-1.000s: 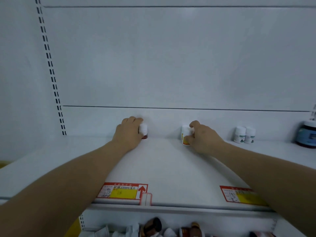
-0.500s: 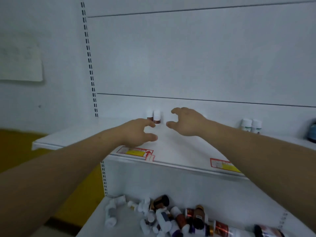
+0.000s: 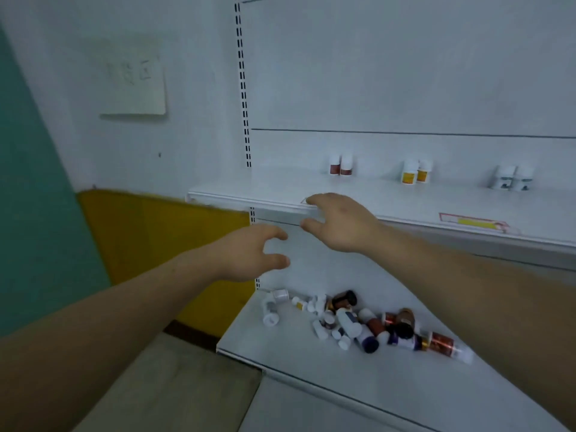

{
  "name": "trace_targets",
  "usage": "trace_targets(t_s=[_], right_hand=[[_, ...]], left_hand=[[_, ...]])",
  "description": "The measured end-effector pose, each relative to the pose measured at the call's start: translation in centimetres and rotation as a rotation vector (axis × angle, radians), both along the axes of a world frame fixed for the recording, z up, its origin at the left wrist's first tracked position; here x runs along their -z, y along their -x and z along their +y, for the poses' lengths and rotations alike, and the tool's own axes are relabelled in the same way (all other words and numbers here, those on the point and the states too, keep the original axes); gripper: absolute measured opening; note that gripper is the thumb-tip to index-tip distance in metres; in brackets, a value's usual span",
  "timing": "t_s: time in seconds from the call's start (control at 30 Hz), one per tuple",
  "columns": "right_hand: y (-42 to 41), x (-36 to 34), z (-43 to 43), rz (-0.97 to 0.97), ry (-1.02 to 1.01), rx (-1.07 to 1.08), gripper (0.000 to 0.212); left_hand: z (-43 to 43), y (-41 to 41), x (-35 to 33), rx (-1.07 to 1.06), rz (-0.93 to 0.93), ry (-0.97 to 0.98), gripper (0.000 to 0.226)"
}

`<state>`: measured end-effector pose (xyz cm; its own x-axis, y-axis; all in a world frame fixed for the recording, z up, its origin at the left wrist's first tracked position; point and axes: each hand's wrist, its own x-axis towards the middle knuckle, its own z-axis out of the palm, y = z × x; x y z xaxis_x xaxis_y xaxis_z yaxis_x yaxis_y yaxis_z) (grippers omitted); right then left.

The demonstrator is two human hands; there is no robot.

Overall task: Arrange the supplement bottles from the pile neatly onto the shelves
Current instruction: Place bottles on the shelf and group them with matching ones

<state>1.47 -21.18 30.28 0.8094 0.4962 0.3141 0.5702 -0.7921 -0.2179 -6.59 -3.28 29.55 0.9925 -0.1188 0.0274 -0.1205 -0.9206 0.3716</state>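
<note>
Left hand (image 3: 249, 254) and right hand (image 3: 339, 222) both empty, fingers loosely spread, apart, drawn back off the upper shelf (image 3: 280, 188); pile (image 3: 358, 322) lies on the lower shelf (image 3: 311, 385) beneath them; red-labelled pair (image 3: 340, 165) and yellow-labelled pair (image 3: 416, 172) now stand released at the back; placement judged done, next pick due.

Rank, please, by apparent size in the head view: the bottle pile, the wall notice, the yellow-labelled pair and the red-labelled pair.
1. bottle pile, though it is nearest the camera.
2. wall notice.
3. yellow-labelled pair and red-labelled pair: too alike to rank.
</note>
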Motion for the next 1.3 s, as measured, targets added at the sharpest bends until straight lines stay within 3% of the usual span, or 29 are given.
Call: trace_targets(t_s=[0.17,0.3,0.67,0.87,0.97,1.2,1.3], right_hand=[[3.7,4.3,0.4,-0.016,0.092,-0.013,0.060],[4.1,7.8,-0.6,0.118,0.153,0.045,0.059],[-4.9,19.2,-7.6,0.467,0.231,0.270,0.046],[-11.2,25.7,-9.7,0.579,0.293,0.273,0.050],[-13.1,29.5,-9.6,0.639,0.182,0.322,0.055],[-15.6,36.3,-8.7,0.570,0.120,0.340,0.065],[-15.9,38.7,-8.7,0.506,0.105,0.360,0.071]], left_hand=[[1.3,2.6,6.1,0.020,0.162,0.007,0.059],[0.0,2.6,10.9,0.074,0.274,0.018,0.060],[-4.6,-7.8,22.1,0.060,0.506,0.072,0.065],[-6.8,-15.6,26.8,0.000,0.479,0.082,0.061],[-7.9,-18.8,29.7,0.002,0.439,0.110,0.054],[-9.9,-24.8,37.2,0.024,0.308,0.150,0.057],[-9.8,-25.8,39.5,0.079,0.296,0.120,0.048]])
